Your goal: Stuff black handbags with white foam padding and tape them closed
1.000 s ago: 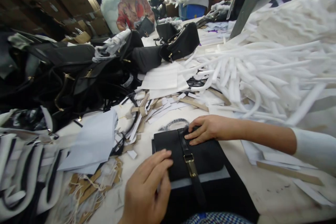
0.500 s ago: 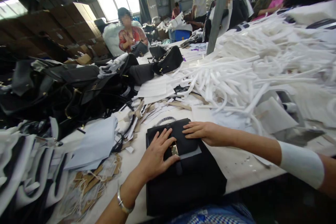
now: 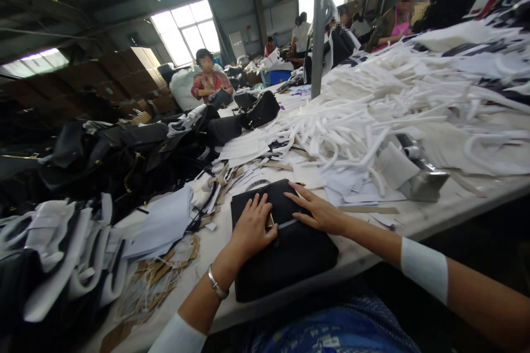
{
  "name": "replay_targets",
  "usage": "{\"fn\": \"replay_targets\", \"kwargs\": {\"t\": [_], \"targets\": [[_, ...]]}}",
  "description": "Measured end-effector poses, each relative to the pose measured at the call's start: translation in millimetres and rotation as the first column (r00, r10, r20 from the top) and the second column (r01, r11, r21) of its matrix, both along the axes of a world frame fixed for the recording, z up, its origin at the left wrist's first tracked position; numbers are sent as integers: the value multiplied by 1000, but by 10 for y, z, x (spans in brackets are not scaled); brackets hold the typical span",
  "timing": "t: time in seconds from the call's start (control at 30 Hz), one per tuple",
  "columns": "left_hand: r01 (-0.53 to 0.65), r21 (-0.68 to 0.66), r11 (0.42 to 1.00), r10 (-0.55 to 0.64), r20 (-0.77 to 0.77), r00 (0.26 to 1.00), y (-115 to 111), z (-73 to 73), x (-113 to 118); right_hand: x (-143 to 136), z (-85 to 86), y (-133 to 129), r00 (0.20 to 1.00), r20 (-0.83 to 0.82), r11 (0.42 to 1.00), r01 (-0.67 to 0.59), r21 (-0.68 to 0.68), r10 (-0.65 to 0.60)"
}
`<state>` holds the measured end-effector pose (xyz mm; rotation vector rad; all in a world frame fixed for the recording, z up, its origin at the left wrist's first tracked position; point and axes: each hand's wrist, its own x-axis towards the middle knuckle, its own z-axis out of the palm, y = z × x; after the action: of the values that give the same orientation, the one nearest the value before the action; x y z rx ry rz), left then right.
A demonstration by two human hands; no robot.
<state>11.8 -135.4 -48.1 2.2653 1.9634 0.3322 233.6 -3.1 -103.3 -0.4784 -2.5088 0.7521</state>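
A black bag lies flat at the table's near edge, its flap toward the far side and a wrapped handle behind it. My left hand rests on the flap's left part with fingers spread, beside a gold clasp that it partly covers. On the flap's right side lies my right hand, palm down, its fingers apart. Neither hand grips anything. A pale strip shows under the flap edge, between the hands.
Black bags are heaped at the left. White strips cover the right side. A tape dispenser stands right of my right hand. Paper sheets and tags with strings lie at left. A person sits across the table.
The view has shifted, bringing more of the table's right side in. My right hand has spread its fingers and moved to the flap's right edge. My left hand stays on the flap.
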Motion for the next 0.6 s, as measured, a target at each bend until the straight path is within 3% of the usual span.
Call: {"fn": "replay_targets", "kwargs": {"t": [0.07,0.17,0.33,0.4,0.5,0.6], "targets": [[-6,7,1000,6,-18,1000,-11,-13,22,84,-11,-126,987,-48,983,146,-113,-152],[1,3,1000,-1,-32,999,-5,-23,0,233,0,-369,938,-5,875,322,-360,-347],[-15,24,1000,16,-56,998,-31,-105,41,378,-2,-635,867,134,717,476,-509,-480],[-28,35,999,31,-65,997,-61,-153,83,403,-16,-649,834,109,579,463,-671,-541],[-44,31,999,46,-61,997,-85,-202,101,427,-20,-621,801,90,327,340,-882,-592],[-50,18,999,50,-28,998,-64,-219,43,376,2,-635,813,59,190,205,-960,-579]]}}
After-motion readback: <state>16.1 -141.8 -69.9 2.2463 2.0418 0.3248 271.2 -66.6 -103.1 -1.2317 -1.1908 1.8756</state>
